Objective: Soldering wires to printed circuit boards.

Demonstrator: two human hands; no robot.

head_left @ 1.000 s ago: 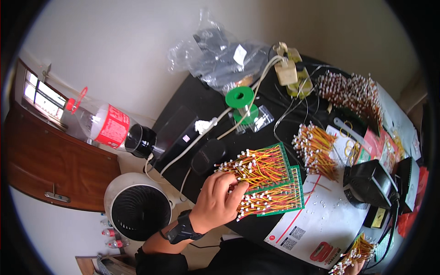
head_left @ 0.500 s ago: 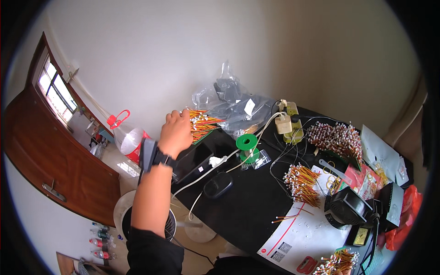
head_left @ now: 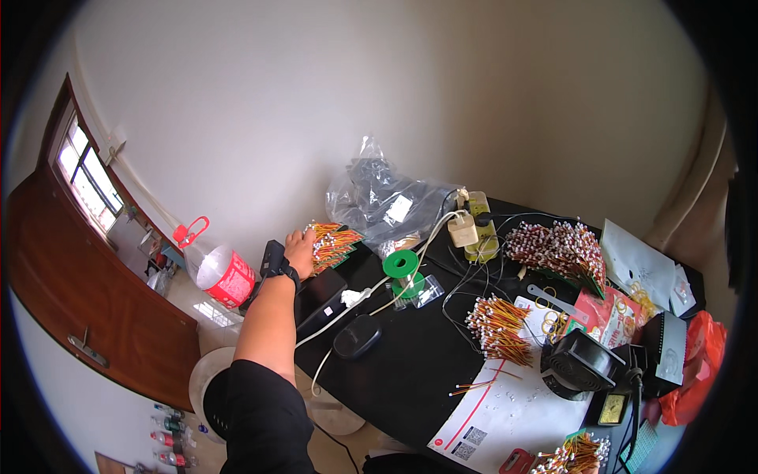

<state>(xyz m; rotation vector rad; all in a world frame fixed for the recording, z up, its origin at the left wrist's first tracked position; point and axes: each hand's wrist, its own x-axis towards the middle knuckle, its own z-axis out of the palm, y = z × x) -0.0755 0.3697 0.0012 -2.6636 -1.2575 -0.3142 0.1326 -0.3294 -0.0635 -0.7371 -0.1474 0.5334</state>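
My left hand [head_left: 298, 254] reaches to the far left of the black table, its fingers curled against the near-left end of a bundle of orange wires [head_left: 335, 245] with white tips and green board edges beneath. At the lower right edge stands another bundle of orange wires [head_left: 572, 455] with white ends. My right hand is almost wholly hidden there; only a trace of skin shows under that bundle, so its fingers cannot be made out. A third orange wire bundle [head_left: 501, 330] lies mid-right, with a few loose wires [head_left: 472, 387] beside the white printed sheet [head_left: 466, 423].
A green solder spool [head_left: 403, 272], white cable and dark oval case [head_left: 357, 337] lie mid-table. Behind them are a clear plastic bag [head_left: 391, 201] and a power strip [head_left: 480, 225]. To the right sit a dense wire pile [head_left: 557, 253], a black fan unit [head_left: 580, 363] and a red bag [head_left: 699, 367].
My view has shifted slightly, moving the scene left and down. My left hand has come down onto the far-left wire bundle, which sits lower and flatter.
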